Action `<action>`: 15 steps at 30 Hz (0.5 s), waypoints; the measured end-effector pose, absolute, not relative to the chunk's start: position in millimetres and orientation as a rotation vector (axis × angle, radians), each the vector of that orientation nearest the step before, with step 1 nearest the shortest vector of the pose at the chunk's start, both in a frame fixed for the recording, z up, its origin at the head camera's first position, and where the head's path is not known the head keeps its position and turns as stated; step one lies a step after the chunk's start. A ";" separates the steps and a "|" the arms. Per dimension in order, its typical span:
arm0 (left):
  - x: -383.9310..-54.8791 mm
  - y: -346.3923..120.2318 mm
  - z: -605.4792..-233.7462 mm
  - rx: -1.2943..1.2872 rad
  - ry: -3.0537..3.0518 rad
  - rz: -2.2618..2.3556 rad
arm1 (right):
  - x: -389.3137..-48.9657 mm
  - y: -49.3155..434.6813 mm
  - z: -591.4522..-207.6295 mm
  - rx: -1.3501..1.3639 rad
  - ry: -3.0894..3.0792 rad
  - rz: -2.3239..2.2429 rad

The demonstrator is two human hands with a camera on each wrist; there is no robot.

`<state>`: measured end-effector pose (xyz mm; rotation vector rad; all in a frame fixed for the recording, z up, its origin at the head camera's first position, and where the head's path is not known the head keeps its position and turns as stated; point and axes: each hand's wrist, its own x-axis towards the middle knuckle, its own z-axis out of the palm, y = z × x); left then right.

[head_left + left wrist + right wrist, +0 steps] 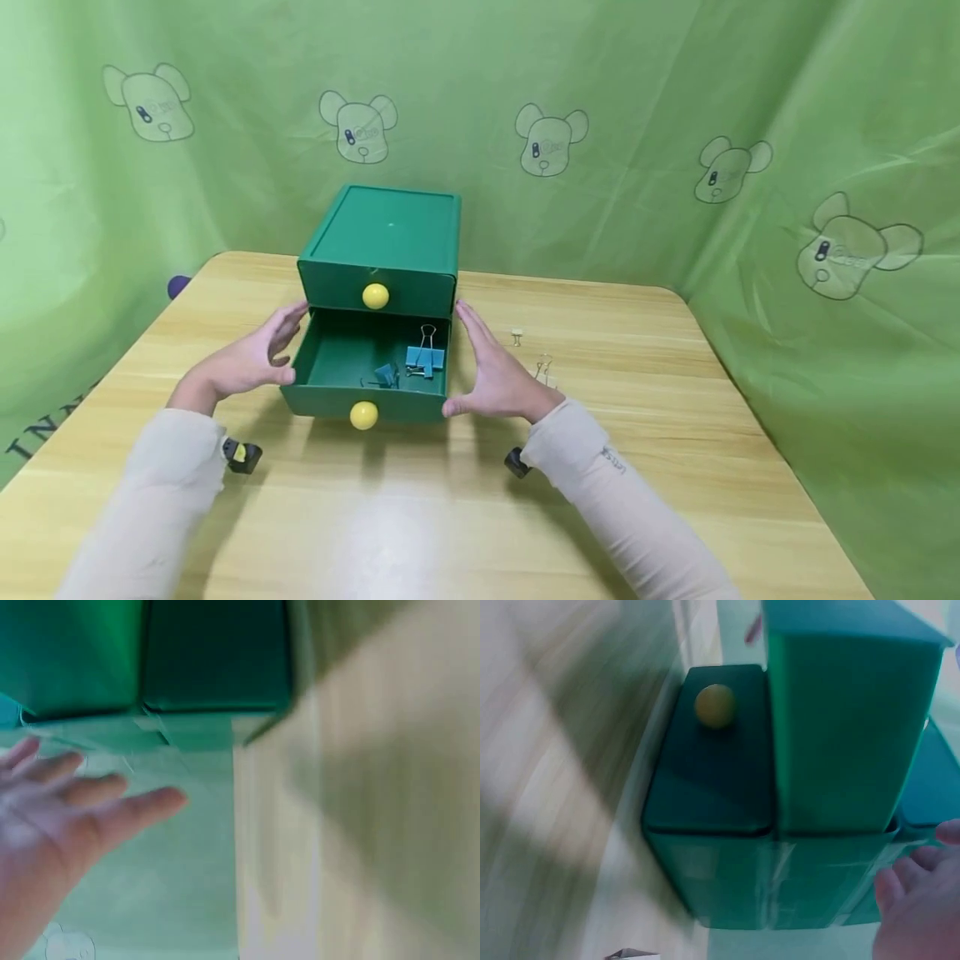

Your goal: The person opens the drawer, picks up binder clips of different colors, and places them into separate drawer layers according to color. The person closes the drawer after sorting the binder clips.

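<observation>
A green drawer cabinet point(390, 229) stands on the table with its middle drawer point(326, 400) pulled out. Inside that drawer lie blue binder clips point(425, 358), some near its right side and one closer to the front. My left hand point(251, 358) is at the drawer's left side, fingers extended toward the cabinet and thumb by the front corner. On the opposite side, my right hand point(498, 375) mirrors it, fingertips right at the cabinet's edge and thumb at the front right corner. Neither hand grips anything. The lower drawer point(712, 765) is closed, as is the top drawer point(337, 287).
Right of the cabinet, a small white binder clip point(517, 333) lies on the wooden table point(637, 483). Another pale clip point(545, 367) is partly hidden behind my right wrist. Green curtain point(465, 75) with mouse-head drawings surrounds the table's back and sides.
</observation>
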<state>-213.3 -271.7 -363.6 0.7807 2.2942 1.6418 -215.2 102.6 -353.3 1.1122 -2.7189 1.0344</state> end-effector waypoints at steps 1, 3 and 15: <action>-212.0 -274.7 -366.2 0.821 2.253 1.625 | -216.1 103.4 -354.8 1.116 -2.743 1.043; -210.2 -279.0 -370.0 0.888 2.176 1.620 | -217.8 103.7 -357.5 1.117 -2.777 1.060; -210.2 -278.0 -367.8 0.799 2.223 1.681 | -223.5 102.6 -361.9 1.001 -2.794 1.069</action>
